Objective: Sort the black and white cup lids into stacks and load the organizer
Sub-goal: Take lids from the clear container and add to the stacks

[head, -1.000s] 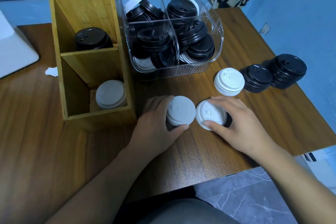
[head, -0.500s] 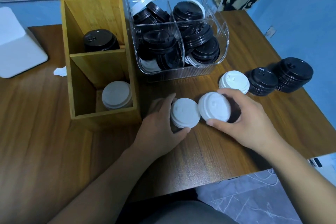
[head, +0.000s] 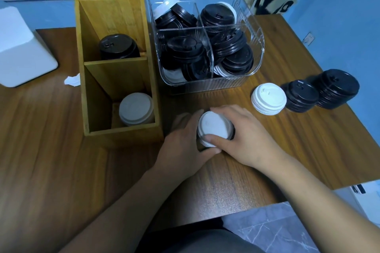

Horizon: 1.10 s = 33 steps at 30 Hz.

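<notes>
A stack of white lids (head: 213, 127) stands on the wooden table (head: 287, 150) in front of me. My left hand (head: 183, 144) grips its left side. My right hand (head: 246, 139) grips a white lid that sits on top of that stack. The wooden organizer (head: 117, 63) stands to the left, with white lids (head: 136, 109) in its near slot and black lids (head: 117, 48) in its middle slot. A clear bin (head: 207, 47) behind my hands holds mixed black and white lids. To the right stand a white stack (head: 268, 98) and two black stacks (head: 302, 96) (head: 337, 88).
A white block (head: 20, 47) sits at the table's left rear, with a scrap of white paper (head: 72, 80) beside the organizer. The table's right edge runs close to the blue wall. Grey floor tiles show below the near edge.
My right hand has carried its white lid leftwards and brought it down on the stack that my left hand holds. The two white piles now stand as one.
</notes>
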{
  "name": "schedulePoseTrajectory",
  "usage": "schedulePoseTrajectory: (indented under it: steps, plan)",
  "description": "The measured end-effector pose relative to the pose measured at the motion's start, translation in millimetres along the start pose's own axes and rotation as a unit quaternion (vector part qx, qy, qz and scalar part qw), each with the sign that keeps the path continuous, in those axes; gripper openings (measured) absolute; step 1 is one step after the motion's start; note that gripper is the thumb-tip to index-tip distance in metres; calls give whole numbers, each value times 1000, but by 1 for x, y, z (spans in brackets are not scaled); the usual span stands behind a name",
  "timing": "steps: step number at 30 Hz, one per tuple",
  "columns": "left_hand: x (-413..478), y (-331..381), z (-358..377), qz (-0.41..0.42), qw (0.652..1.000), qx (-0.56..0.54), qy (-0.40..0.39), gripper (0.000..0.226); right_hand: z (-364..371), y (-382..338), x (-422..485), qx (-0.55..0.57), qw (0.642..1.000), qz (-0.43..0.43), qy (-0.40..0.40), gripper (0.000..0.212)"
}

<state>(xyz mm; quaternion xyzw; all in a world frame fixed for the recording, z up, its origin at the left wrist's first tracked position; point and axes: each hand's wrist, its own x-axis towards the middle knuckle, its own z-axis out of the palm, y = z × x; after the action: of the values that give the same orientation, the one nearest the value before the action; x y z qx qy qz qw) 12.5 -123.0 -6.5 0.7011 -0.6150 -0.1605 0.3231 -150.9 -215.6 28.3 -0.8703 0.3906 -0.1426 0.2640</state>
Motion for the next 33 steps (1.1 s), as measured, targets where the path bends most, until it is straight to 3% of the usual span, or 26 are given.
schedulePoseTrajectory:
  steps: [10,15,17,22,25,28,33]
  plan:
    - [1,0,-3,6,1000,-10,-12,86,-5,-6,6,-58,997,29,-42,78]
    - [0,4,-4,-10,1000,-8,-11,87,-16,-6,16,-30,997,13,-73,73]
    - [1,6,-5,-10,1000,-1,-2,87,-28,-11,27,6,1000,-12,-27,68]
    - [0,7,-5,-45,999,-7,-19,93,-69,-39,81,51,991,-67,100,20]
    - [0,6,-4,-51,999,-13,-10,87,-83,-53,123,50,986,-83,138,9]
    - [2,7,-6,-48,999,-17,-14,86,-84,-64,173,18,988,-83,132,21]
    - [3,9,-10,-45,998,-28,-22,86,-67,-75,244,-55,993,-69,78,65]
